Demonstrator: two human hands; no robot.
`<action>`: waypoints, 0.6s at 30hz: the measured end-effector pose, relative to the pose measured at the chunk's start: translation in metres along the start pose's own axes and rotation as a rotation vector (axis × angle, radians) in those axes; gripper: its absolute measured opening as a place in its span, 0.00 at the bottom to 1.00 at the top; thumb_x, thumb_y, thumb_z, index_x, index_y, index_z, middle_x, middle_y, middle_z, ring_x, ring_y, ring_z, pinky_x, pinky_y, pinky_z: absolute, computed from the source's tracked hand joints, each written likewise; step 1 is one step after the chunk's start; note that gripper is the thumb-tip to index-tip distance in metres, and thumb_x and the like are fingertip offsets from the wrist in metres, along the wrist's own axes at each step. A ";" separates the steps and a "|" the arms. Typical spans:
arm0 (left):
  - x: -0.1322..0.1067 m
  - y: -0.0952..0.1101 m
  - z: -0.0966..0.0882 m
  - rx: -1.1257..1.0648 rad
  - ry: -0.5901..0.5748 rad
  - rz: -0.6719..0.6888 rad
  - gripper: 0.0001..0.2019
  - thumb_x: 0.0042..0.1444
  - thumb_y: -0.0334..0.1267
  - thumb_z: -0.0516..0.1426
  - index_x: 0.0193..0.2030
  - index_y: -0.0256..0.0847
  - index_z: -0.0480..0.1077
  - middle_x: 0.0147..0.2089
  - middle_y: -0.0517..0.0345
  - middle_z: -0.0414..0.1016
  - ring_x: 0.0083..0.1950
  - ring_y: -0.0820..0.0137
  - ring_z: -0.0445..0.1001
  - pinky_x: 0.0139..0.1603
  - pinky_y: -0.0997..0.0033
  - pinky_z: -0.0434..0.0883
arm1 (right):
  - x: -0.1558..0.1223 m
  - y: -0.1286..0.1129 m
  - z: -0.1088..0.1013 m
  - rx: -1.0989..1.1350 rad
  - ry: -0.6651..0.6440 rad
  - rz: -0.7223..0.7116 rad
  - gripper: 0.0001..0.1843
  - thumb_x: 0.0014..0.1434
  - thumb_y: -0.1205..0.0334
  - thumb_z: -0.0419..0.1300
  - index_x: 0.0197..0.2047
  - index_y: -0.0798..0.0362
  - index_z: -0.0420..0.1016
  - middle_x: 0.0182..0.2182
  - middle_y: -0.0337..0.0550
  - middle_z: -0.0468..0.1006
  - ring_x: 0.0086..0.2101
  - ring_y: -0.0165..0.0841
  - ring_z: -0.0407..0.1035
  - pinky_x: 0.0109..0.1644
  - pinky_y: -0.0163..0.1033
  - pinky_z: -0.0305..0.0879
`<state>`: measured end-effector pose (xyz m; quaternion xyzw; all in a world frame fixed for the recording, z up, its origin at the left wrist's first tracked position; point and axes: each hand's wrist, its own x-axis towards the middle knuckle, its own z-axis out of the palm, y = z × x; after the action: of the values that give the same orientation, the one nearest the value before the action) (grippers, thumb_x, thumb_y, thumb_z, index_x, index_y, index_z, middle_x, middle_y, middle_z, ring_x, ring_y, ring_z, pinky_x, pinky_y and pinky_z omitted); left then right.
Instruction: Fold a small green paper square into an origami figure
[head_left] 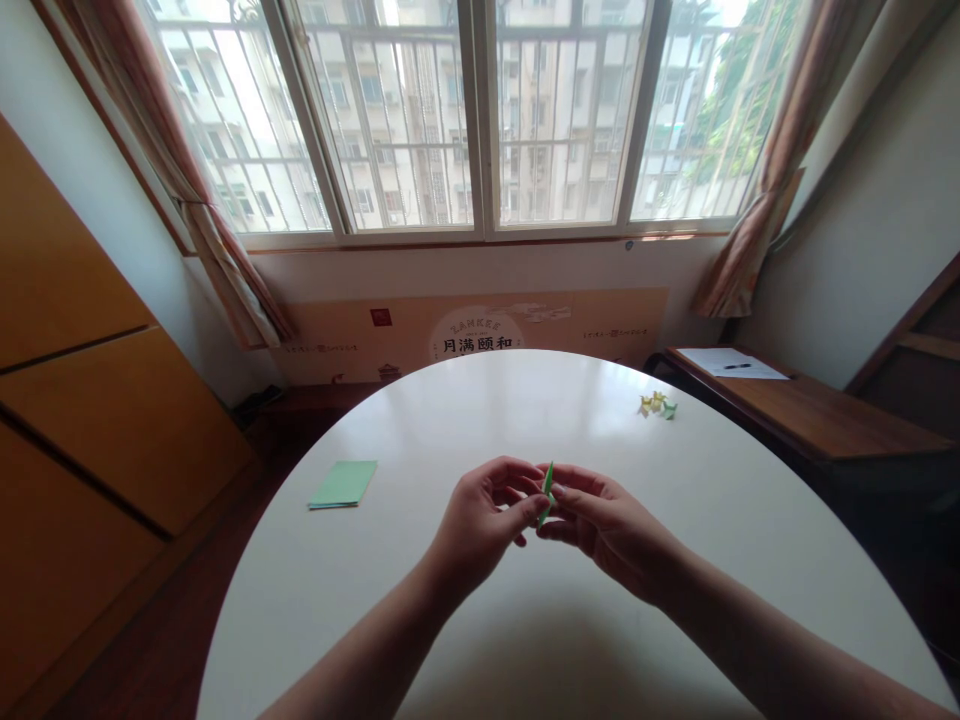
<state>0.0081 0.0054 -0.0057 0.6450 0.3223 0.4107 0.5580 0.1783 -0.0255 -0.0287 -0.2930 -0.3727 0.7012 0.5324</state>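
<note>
Scanning from the left, I pick up a tall orange-brown wooden cabinet (67,280), then a tied-back pinkish patterned curtain (225,270) beside the barred window (409,130). On the left part of the round glossy white table (300,620), a small stack of pale green square paper sheets (343,484) lies flat, well apart from the hands. Beyond the table's far edge, low on the wall, I note a wide peach-coloured printed banner (360,335).

Near table centre: left hand (487,515), bare, thumb and fingers pinching a small, narrow, pointed bright green paper piece (548,482). It stands between the two hands, tilted, almost edge-on to me; full shape I cannot tell. Right hand (611,515), also bare, grips the same piece from the other side, thumb against it, fingers curled.

Further right, towards the far rim, three tiny folded paper shapes, two yellow (658,400) and one pale green (670,411), sit close together. Beyond the table, a white paper sheet (697,362) with a dark slim pen (737,366) rests on a brown wooden desk (847,420)
</note>
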 end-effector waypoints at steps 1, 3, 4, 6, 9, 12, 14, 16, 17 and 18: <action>0.000 0.000 0.000 0.005 0.003 -0.002 0.12 0.51 0.38 0.67 0.39 0.35 0.74 0.30 0.55 0.77 0.28 0.71 0.74 0.21 0.77 0.71 | 0.000 -0.001 0.000 0.004 0.002 0.004 0.14 0.58 0.58 0.70 0.47 0.54 0.81 0.36 0.47 0.82 0.36 0.34 0.76 0.45 0.41 0.71; 0.000 0.001 0.000 0.012 0.007 -0.007 0.12 0.51 0.37 0.66 0.40 0.35 0.74 0.31 0.55 0.77 0.28 0.71 0.74 0.21 0.77 0.72 | -0.002 -0.002 0.002 0.002 -0.007 0.005 0.14 0.59 0.57 0.69 0.47 0.54 0.81 0.36 0.47 0.82 0.37 0.35 0.75 0.45 0.42 0.71; -0.001 0.001 0.000 0.015 0.008 -0.009 0.11 0.51 0.37 0.66 0.40 0.35 0.74 0.31 0.55 0.77 0.28 0.71 0.74 0.21 0.77 0.72 | -0.002 -0.003 0.002 -0.002 -0.016 0.000 0.14 0.59 0.57 0.68 0.47 0.53 0.81 0.37 0.47 0.82 0.37 0.36 0.75 0.45 0.42 0.71; -0.001 0.002 -0.001 0.026 0.009 -0.012 0.11 0.51 0.37 0.66 0.40 0.35 0.74 0.32 0.54 0.77 0.29 0.70 0.75 0.21 0.77 0.72 | -0.004 -0.004 0.003 -0.018 -0.036 -0.014 0.15 0.59 0.57 0.69 0.48 0.52 0.81 0.38 0.47 0.82 0.39 0.36 0.75 0.46 0.42 0.70; -0.001 0.002 -0.001 0.047 0.009 -0.013 0.11 0.52 0.37 0.66 0.39 0.35 0.74 0.31 0.55 0.77 0.30 0.70 0.75 0.20 0.78 0.72 | -0.004 -0.006 0.005 -0.062 -0.035 -0.042 0.15 0.58 0.57 0.70 0.48 0.51 0.82 0.39 0.47 0.82 0.39 0.36 0.74 0.47 0.41 0.70; 0.000 0.003 -0.001 0.061 0.005 -0.016 0.11 0.52 0.38 0.66 0.39 0.35 0.74 0.31 0.55 0.77 0.30 0.69 0.76 0.19 0.78 0.72 | -0.004 -0.005 0.005 -0.115 -0.004 -0.068 0.15 0.57 0.56 0.70 0.46 0.51 0.82 0.39 0.48 0.82 0.39 0.36 0.74 0.47 0.42 0.70; 0.000 0.004 -0.001 0.067 0.004 -0.020 0.11 0.52 0.38 0.66 0.39 0.35 0.74 0.31 0.54 0.77 0.30 0.69 0.76 0.19 0.79 0.71 | -0.004 -0.004 0.005 -0.142 0.011 -0.085 0.15 0.58 0.55 0.70 0.47 0.51 0.82 0.39 0.48 0.82 0.38 0.37 0.75 0.47 0.43 0.70; -0.001 0.004 -0.001 0.072 0.003 -0.022 0.11 0.52 0.38 0.66 0.39 0.35 0.74 0.31 0.54 0.77 0.31 0.69 0.76 0.19 0.79 0.71 | -0.004 -0.003 0.004 -0.166 0.021 -0.106 0.16 0.58 0.55 0.69 0.49 0.51 0.82 0.38 0.48 0.82 0.39 0.38 0.75 0.47 0.44 0.70; -0.001 0.004 -0.001 0.074 0.001 -0.024 0.11 0.52 0.38 0.66 0.39 0.35 0.74 0.31 0.54 0.77 0.31 0.68 0.76 0.19 0.79 0.71 | -0.004 -0.003 0.004 -0.176 0.022 -0.113 0.17 0.58 0.55 0.69 0.49 0.51 0.82 0.39 0.48 0.82 0.39 0.38 0.75 0.47 0.45 0.70; -0.001 0.003 -0.001 0.077 0.000 -0.025 0.11 0.52 0.38 0.66 0.40 0.35 0.74 0.31 0.54 0.77 0.31 0.68 0.76 0.19 0.79 0.71 | -0.004 -0.002 0.004 -0.186 0.023 -0.116 0.17 0.59 0.54 0.69 0.50 0.51 0.82 0.39 0.48 0.83 0.39 0.39 0.75 0.47 0.46 0.70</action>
<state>0.0067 0.0044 -0.0027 0.6620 0.3460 0.3910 0.5378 0.1777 -0.0296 -0.0246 -0.3271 -0.4464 0.6282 0.5469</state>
